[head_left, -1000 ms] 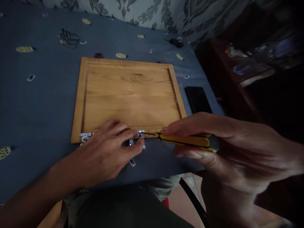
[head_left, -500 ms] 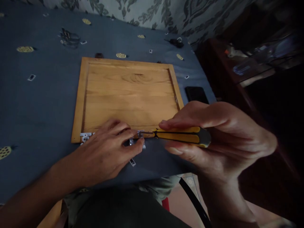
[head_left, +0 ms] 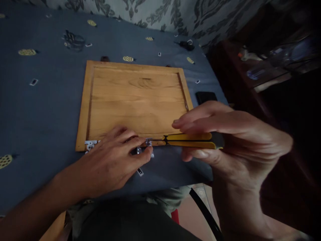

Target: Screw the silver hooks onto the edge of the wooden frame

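A framed wooden panel [head_left: 140, 100] lies flat on the patterned blue cloth. Near the middle of its front edge, my left hand [head_left: 117, 157] is closed on a metal hinge [head_left: 148, 142], thumb and fingers around it. My right hand [head_left: 235, 144] grips a yellow and black screwdriver [head_left: 189, 140] by its handle. The screwdriver lies nearly level, its tip at the hinge; the screw itself is too small to make out. Another metal hinge [head_left: 90, 144] sits at the panel's front left corner.
A black phone-like object [head_left: 206, 97] lies right of the panel. Keys [head_left: 187, 44] and a clear bag with dark parts [head_left: 74, 41] are at the back. A dark shelf with items [head_left: 260, 72] stands at the right, beyond the table edge.
My right hand has shifted its fingers on the handle, and the screwdriver has turned a little. My left hand and the panel have stayed in place.
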A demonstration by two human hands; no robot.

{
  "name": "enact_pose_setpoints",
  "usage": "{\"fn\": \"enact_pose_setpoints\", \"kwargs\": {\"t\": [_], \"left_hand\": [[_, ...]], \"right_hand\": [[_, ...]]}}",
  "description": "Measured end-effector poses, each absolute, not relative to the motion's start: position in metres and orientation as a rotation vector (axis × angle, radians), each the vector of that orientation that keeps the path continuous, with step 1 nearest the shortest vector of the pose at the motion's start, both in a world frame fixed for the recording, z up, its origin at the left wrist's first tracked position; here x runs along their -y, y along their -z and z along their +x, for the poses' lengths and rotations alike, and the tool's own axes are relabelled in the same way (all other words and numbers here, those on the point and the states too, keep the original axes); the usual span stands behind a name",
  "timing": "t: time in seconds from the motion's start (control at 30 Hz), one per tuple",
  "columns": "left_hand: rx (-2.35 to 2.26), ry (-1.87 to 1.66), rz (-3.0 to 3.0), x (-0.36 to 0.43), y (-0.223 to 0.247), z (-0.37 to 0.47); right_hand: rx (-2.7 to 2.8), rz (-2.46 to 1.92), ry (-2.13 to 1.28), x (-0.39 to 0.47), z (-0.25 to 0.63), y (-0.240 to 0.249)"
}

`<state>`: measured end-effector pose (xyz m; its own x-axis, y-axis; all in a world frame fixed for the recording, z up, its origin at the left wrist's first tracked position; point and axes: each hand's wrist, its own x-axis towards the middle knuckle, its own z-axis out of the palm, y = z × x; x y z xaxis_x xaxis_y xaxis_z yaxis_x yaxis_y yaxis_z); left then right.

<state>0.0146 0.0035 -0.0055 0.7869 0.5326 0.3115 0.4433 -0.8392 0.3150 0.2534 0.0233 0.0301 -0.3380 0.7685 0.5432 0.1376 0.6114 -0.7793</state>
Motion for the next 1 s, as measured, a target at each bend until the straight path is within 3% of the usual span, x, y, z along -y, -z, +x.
{"fn": "enact_pose_setpoints", "kwargs": {"t": [0.2,0.4,0.67,1.0], "left_hand": [[-0.759,-0.603,2.742,-0.003,0.006,0.014],[-0.756,-0.571,2.766,-0.003,0.005,0.014],[-0.742,-0.589,2.735,-0.003,0.005,0.014],[-0.769,-0.587,2.757,-0.002,0.005,0.013]], "right_hand": [[1.666,-0.687,-0.793,-0.020,0.249,-0.023],[1.862,-0.766,-0.946,-0.021,0.259,-0.039],[1.882,-0.800,-0.555,-0.020,0.246,-0.036],[1.992,-0.733,-0.960,-0.025,0.266,-0.044]]}}
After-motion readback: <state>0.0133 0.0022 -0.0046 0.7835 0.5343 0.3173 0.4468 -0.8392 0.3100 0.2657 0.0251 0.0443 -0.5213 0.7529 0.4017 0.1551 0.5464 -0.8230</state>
